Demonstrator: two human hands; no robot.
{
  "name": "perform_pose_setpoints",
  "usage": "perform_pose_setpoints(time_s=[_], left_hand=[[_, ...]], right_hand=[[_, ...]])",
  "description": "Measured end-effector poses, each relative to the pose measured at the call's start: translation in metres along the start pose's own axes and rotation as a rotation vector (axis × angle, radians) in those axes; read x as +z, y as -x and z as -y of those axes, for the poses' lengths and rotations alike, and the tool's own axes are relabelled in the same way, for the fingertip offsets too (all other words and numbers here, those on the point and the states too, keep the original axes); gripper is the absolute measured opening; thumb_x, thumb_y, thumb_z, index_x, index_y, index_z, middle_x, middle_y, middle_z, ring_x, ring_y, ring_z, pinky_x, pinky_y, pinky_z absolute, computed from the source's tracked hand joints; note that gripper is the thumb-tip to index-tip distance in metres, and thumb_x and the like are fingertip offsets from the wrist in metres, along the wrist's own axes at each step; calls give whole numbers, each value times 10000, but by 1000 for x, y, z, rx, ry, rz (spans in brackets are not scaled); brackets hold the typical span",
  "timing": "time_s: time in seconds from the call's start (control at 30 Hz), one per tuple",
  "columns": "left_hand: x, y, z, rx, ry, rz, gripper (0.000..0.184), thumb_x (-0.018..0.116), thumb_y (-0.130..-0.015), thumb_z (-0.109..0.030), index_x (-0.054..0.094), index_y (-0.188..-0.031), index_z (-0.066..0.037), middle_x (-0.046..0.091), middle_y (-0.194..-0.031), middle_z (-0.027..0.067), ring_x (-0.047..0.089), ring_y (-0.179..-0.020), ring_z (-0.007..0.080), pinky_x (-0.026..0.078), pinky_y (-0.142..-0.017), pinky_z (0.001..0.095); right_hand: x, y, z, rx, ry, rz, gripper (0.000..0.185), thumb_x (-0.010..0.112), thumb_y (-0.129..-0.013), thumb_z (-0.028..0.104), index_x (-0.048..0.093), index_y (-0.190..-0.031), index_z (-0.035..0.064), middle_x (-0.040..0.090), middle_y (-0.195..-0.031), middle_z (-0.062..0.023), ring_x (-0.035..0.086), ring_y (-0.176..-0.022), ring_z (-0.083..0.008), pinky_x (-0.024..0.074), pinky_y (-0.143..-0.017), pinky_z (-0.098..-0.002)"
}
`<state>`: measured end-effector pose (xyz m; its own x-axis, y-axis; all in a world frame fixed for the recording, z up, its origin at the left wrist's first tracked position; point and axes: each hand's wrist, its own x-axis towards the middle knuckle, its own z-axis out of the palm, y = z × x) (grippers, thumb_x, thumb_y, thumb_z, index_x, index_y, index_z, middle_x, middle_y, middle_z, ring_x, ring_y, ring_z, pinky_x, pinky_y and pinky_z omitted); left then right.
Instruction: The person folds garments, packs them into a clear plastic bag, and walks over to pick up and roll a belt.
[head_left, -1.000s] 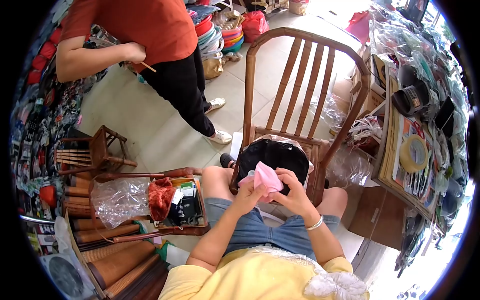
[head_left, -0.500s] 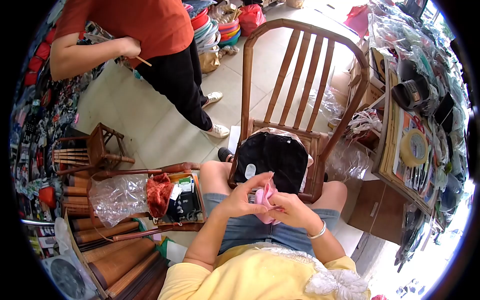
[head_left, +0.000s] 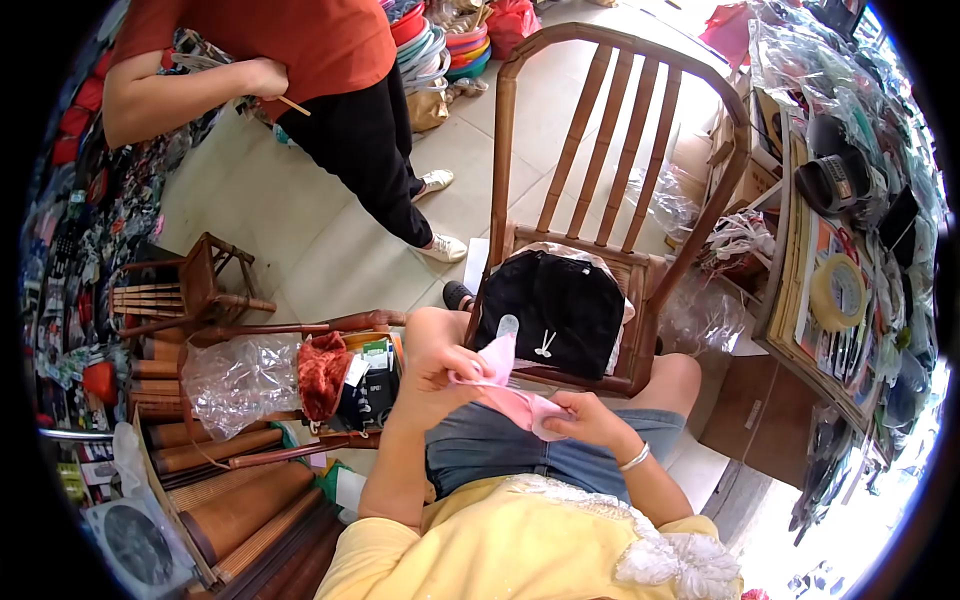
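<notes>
Above my lap, a soft pink cloth piece is stretched between my two hands; its exact kind is unclear. My left hand pinches its upper left end, where a paler flap sticks up. On the other end, my right hand, with a silvery bracelet at the wrist, grips the lower right corner. Just beyond my hands, a black cloth lies on the seat of a bamboo chair. A small white forked item and a pale oval piece show on the black cloth.
A person in a red shirt stands ahead on the left, holding a thin stick. To my left, another chair holds a clear plastic bag and a dark red cloth. On the right, a cluttered table carries a tape roll.
My hands have moved apart, and the bunched pink cloth is now spread out between them. My left hand has shifted left. The white forked item on the black cloth has come into view.
</notes>
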<state>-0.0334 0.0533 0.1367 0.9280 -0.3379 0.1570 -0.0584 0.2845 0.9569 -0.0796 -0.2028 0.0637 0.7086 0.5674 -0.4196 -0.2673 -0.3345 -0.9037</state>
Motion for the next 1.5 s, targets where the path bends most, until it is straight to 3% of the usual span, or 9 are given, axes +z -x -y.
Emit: perform_pose_setpoints(time_s=[0.2, 0.33, 0.4, 0.7, 1.0, 1.07, 1.17, 1.2, 1.5], left_hand=[[-12, -3, -17, 45, -109, -215, 297, 725, -664, 67, 512, -803, -86, 527, -812, 38, 481, -720, 90, 380, -640, 208], [-12, -6, -24, 134, -277, -206, 248, 706, -689, 67, 540, -785, -91, 520, -790, 3, 445, -704, 80, 340, -620, 200], [-13, -4, -21, 145, -221, -174, 235, 708, -692, 61, 549, -794, -80, 527, -807, 7, 445, -708, 84, 359, -634, 205], [-11, 4, -23, 96, -172, -142, 175, 693, -738, 29, 559, -803, -64, 533, -786, -15, 426, -668, 67, 365, -616, 210], [-1, -10, -43, 110, -239, -4, 154, 684, -729, 38, 596, -815, -55, 560, -821, 36, 509, -663, 84, 403, -578, 210], [3, -15, -39, 176, -153, -8, 150, 694, -725, 29, 614, -812, -63, 572, -824, 45, 485, -602, 68, 372, -525, 192], [2, -18, -51, 183, -302, -27, 207, 735, -686, 34, 572, -760, -71, 583, -809, 65, 476, -615, 72, 330, -525, 185], [3, -18, -54, 161, -282, -41, 216, 740, -681, 33, 566, -754, -71, 577, -812, 67, 469, -614, 73, 326, -525, 185], [5, -23, -81, 156, -413, 24, 231, 764, -675, 13, 568, -761, -75, 574, -783, 81, 520, -670, 112, 379, -574, 203]], right_hand=[[-13, 16, 7, -199, -269, -322, 108, 467, -822, 56, 529, -891, 1, 502, -744, -15, 471, -688, -100, 422, -608, -260], [-18, 20, 31, -148, -13, -462, 307, 655, -731, 253, 501, -843, 13, 465, -689, 0, 461, -672, -87, 386, -561, -251], [-13, 17, 44, -159, 425, -569, 549, 834, -512, 329, 501, -825, 24, 495, -631, -98, 506, -573, -241, 413, -532, -323], [-11, 22, 41, -440, 644, -781, 242, 574, -560, -29, 508, -789, 14, 501, -791, -150, 491, -748, -317, 409, -646, -375], [-22, 7, 24, -434, 455, -818, 235, 643, -578, -21, 469, -728, 26, 520, -896, -125, 510, -802, -282, 417, -728, -307], [-28, 5, 8, -376, 304, -745, 287, 704, -615, 31, 495, -813, 36, 532, -987, -106, 531, -857, -228, 425, -784, -288], [-25, 0, 6, -305, -669, -580, 481, 750, -718, 173, 466, -1086, 47, 542, -1061, -81, 523, -894, -123, 441, -797, -260], [-25, -9, -9, -376, -646, -582, 539, 738, -735, 331, 479, -1126, 66, 547, -1082, -71, 528, -882, -111, 466, -739, -262], [18, -55, -16, -317, -238, -364, 882, 795, -642, 152, 301, -1367, 60, 461, -1276, -96, 476, -1078, -174, 368, -932, -326]])
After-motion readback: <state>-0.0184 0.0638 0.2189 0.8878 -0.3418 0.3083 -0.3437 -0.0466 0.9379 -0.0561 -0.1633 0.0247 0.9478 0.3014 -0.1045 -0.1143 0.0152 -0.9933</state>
